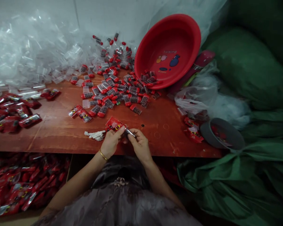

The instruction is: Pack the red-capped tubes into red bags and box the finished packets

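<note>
My left hand (111,142) pinches a red printed packet (114,124) near the table's front edge. From the right, my right hand (139,142) grips a small dark item with a shiny clear cover (129,131) at the packet's open end. Both hands nearly touch, and their fingertips hide part of where the two things meet. Just left of my left hand lie several white strips (95,135). Beyond the hands spreads a pile of small dark pieces with red caps (113,91). Two filled red packets (85,116) rest left of that pile.
A red basin (172,47) leans behind the pile. Clear plastic sleeves (33,50) heap at the back left, with red packets (11,116) before them. A box of packets (25,182) sits below left. A grey bowl (234,135) and green cloth (250,175) lie right.
</note>
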A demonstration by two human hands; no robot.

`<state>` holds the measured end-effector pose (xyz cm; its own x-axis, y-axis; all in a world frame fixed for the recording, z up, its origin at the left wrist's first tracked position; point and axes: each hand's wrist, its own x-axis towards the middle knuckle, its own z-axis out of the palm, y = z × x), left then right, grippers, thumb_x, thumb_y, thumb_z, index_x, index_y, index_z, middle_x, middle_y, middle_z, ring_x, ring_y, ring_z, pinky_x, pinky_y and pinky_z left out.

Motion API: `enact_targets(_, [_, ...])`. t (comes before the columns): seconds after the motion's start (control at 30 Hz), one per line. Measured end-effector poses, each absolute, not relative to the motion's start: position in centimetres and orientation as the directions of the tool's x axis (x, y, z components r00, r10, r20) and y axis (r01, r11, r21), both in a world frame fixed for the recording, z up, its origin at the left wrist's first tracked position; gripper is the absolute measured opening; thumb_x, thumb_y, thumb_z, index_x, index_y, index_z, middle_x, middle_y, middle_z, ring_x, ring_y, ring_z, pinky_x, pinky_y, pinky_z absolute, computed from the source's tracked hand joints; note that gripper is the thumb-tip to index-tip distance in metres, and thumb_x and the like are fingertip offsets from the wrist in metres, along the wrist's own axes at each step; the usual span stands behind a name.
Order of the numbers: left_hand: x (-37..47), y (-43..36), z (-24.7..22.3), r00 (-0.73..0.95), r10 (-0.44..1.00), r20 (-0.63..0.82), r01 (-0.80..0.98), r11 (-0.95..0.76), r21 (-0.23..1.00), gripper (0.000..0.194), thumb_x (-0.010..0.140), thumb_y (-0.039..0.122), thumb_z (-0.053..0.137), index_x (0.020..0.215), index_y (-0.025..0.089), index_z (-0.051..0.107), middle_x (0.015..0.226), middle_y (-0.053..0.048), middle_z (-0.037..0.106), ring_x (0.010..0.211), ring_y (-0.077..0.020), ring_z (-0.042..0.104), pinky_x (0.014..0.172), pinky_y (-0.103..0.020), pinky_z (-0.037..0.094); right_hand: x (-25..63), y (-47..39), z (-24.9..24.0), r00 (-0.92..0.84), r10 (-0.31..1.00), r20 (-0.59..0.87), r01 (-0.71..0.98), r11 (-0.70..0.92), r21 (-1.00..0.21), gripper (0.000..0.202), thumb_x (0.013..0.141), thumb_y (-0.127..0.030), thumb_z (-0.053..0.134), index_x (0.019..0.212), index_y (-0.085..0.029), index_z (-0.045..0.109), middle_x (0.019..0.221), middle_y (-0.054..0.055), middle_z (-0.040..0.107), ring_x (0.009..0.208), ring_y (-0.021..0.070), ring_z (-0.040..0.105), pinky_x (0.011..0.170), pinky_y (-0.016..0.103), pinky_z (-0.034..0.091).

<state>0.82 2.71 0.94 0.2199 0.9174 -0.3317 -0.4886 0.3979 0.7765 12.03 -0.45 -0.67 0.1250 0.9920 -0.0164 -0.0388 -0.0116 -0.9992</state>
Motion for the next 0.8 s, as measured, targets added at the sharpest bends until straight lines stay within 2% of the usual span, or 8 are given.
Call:
enact_targets(0.1, [0.9,2.9,1.1,0.118,0.936,-0.332,-0.532,0.342,0.775,0.034,0.057,0.037,0.079,0.079,0.013,0.070,0.077,-0.005,0.070,0.066,-0.0138,0.060,0.059,-0.024,0.045,11.7,-0.3,-0.3,0.126,0.992,-0.015,0.010,-0.017,-1.000,0.021,0.080,-0.039,0.059,0.088,-0.020,0.056,0.073,-0.001,0.064,0.053,0.0109,0.059,0.054,0.025,0.051])
enact_targets(0.2, [0.9,3.2,1.2,0.138,0.933,-0.331,-0.529,0.352,0.772,0.030,0.055,0.033,0.080,0.077,0.013,0.071,0.067,-0.003,0.068,0.059,-0.0111,0.057,0.055,-0.022,0.043,11.0,0.1,0.0,0.204,0.978,0.034,0.074,0.019,-0.997,0.021,0.080,-0.039,0.059,0.087,-0.020,0.058,0.079,0.002,0.066,0.060,0.0129,0.062,0.057,0.025,0.052])
enact_targets(0.37, [-0.2,3.7,1.8,0.268,0.920,-0.288,-0.503,0.388,0.772,0.035,0.057,0.038,0.080,0.079,0.013,0.071,0.063,-0.001,0.064,0.048,-0.0070,0.047,0.043,-0.019,0.036,10.5,0.8,0.5,0.116,0.993,-0.019,-0.055,-0.013,-0.998,0.022,0.080,-0.041,0.059,0.089,-0.020,0.058,0.073,0.000,0.067,0.056,0.0125,0.062,0.060,0.027,0.054])
enact_targets(0.47, [-0.6,3.8,2.1,0.207,0.928,-0.308,-0.535,0.371,0.759,0.040,0.055,0.046,0.079,0.075,0.013,0.069,0.064,-0.002,0.064,0.046,-0.0068,0.046,0.042,-0.019,0.038,10.7,0.8,0.4,0.079,0.996,-0.042,-0.113,-0.033,-0.993,0.024,0.078,-0.040,0.062,0.092,-0.020,0.058,0.075,-0.001,0.068,0.059,0.0128,0.064,0.065,0.028,0.055])
enact_targets(0.6, [-0.5,3.8,1.8,0.129,0.919,-0.372,-0.543,0.380,0.749,0.044,0.051,0.049,0.080,0.070,0.012,0.066,0.054,0.000,0.059,0.042,-0.0060,0.043,0.036,-0.017,0.032,10.6,0.5,-0.4,0.019,0.998,-0.056,-0.152,-0.052,-0.987,0.034,0.074,-0.038,0.066,0.101,-0.020,0.059,0.086,0.002,0.071,0.067,0.0146,0.068,0.069,0.029,0.056])
enact_targets(0.67, [-0.3,3.7,1.6,0.135,0.912,-0.387,-0.549,0.394,0.737,0.046,0.050,0.051,0.079,0.070,0.012,0.065,0.050,0.002,0.054,0.041,-0.0063,0.042,0.034,-0.017,0.030,10.5,0.5,-0.7,0.052,0.996,-0.076,-0.143,-0.067,-0.987,0.034,0.073,-0.039,0.067,0.099,-0.019,0.060,0.078,0.001,0.071,0.059,0.0140,0.066,0.064,0.028,0.055])
enact_targets(0.8, [0.0,3.3,1.2,0.170,0.898,-0.407,-0.537,0.430,0.726,0.045,0.049,0.050,0.080,0.064,0.012,0.062,0.047,0.004,0.051,0.041,-0.0050,0.041,0.035,-0.016,0.029,10.2,0.8,-0.9,0.090,0.993,-0.082,-0.137,-0.069,-0.988,0.026,0.068,-0.041,0.070,0.078,-0.020,0.059,0.059,-0.004,0.066,0.047,0.0125,0.061,0.050,0.025,0.052])
